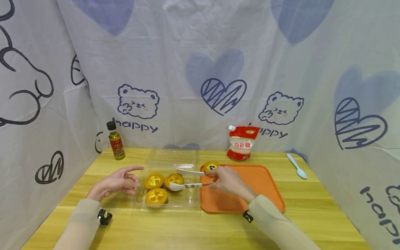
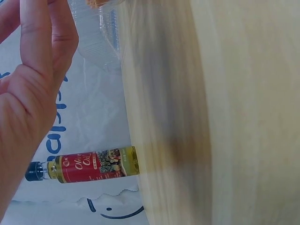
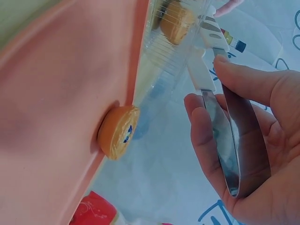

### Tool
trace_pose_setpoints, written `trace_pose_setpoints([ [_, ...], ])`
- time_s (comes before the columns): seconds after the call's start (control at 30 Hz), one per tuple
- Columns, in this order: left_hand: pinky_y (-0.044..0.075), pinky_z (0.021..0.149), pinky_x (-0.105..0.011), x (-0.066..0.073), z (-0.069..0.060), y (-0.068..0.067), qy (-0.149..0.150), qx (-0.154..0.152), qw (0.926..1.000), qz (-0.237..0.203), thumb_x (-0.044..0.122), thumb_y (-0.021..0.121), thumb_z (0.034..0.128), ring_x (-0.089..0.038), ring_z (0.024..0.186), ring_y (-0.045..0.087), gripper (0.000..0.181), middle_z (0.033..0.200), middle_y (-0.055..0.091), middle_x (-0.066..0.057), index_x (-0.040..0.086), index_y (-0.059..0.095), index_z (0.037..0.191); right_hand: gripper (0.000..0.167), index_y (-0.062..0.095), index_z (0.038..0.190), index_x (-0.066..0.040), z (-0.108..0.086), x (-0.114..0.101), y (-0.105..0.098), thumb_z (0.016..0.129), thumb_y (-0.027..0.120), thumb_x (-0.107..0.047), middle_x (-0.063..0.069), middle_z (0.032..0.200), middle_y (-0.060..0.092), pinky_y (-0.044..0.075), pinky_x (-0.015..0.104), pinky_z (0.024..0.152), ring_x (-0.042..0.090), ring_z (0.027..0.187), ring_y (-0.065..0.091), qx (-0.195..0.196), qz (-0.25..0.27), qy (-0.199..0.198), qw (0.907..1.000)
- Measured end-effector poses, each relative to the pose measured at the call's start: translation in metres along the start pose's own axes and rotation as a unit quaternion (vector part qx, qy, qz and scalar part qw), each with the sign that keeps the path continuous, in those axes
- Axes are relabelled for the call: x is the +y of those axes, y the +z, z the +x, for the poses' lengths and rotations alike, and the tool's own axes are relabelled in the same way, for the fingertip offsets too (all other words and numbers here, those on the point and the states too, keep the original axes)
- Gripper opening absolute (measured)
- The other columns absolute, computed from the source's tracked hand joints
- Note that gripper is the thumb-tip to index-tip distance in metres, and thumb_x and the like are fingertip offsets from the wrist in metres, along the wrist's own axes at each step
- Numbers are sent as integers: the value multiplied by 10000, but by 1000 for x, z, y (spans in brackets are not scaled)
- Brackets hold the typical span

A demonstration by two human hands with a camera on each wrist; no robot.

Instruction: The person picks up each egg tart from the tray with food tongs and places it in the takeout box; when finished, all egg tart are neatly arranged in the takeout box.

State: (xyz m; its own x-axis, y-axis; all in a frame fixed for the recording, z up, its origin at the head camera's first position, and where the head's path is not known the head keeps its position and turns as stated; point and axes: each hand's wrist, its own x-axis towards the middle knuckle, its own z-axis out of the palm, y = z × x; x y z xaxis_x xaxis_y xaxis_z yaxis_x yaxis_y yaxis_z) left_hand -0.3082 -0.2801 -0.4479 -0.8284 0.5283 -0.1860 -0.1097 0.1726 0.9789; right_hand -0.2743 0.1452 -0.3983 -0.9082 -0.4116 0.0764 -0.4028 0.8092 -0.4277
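My right hand (image 1: 230, 181) grips metal tongs (image 3: 248, 145) with white tips, jaws apart. The tips reach over a clear plastic container (image 1: 184, 201) around one egg tart (image 1: 174, 179); whether they touch it I cannot tell. Two more tarts, a rear one (image 1: 153, 180) and a front one (image 1: 156, 196), sit at the container's left side. Another tart (image 3: 119, 131), dotted dark blue on top, rests on an orange tray (image 1: 243, 194) at its far left corner. Beside the container's left edge, my left hand (image 1: 118, 181) has its fingers loosely bent, holding nothing; contact with the edge is unclear.
The container's clear lid (image 1: 173, 158) stands folded back behind it. An olive oil bottle (image 1: 117, 142) is at the back left. A red and white sugar pouch (image 1: 242, 144) stands behind the tray. At the right lies a pale spoon (image 1: 297, 166). Cloth hangs around the table.
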Motion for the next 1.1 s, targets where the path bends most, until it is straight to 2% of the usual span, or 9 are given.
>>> trace_pose_setpoints([
  [0.27,617,759,-394,1,-1,2,13,-16,10000,15,-34,628,895,-194,822,638,812,969,572,-82,2,132,1537,434,715,1214,-181,0,3,0,791,809,-206,-52,917,716,471,301,688,101,797,585,2,52,-47,10000],
  [0.43,618,751,-385,1,-2,3,43,-18,10000,8,-43,623,892,-189,819,637,809,969,570,-83,-4,132,1534,439,705,1228,-170,-1,14,1,800,801,-165,-53,990,724,508,326,740,107,816,613,-2,590,-193,9981],
  [0.53,618,746,-381,1,-2,2,53,-21,10000,-14,-41,624,892,-188,817,635,810,968,570,-82,-3,131,1534,449,690,1250,-161,-1,23,0,813,793,-149,-41,995,720,510,334,772,120,848,615,14,930,-99,9956],
  [0.7,618,749,-380,1,0,1,32,-25,10000,-21,-51,619,890,-192,818,634,810,970,573,-85,3,133,1536,458,684,1256,-170,-4,36,-2,812,796,-152,-8,1019,724,511,340,799,121,878,627,138,1213,50,9925],
  [0.87,618,754,-385,1,0,1,45,-20,10000,18,-52,622,880,-203,816,636,818,970,578,-85,2,136,1536,448,688,1247,-184,-9,46,-5,814,791,-131,-39,1099,714,546,368,834,114,902,631,315,1431,114,9891],
  [1.1,617,759,-386,1,0,1,43,-11,10000,30,-58,616,884,-205,814,636,807,966,580,-81,9,147,1537,469,667,1278,-157,-16,64,-9,825,773,-99,44,1224,689,569,353,863,148,956,661,451,1652,165,9851],
])
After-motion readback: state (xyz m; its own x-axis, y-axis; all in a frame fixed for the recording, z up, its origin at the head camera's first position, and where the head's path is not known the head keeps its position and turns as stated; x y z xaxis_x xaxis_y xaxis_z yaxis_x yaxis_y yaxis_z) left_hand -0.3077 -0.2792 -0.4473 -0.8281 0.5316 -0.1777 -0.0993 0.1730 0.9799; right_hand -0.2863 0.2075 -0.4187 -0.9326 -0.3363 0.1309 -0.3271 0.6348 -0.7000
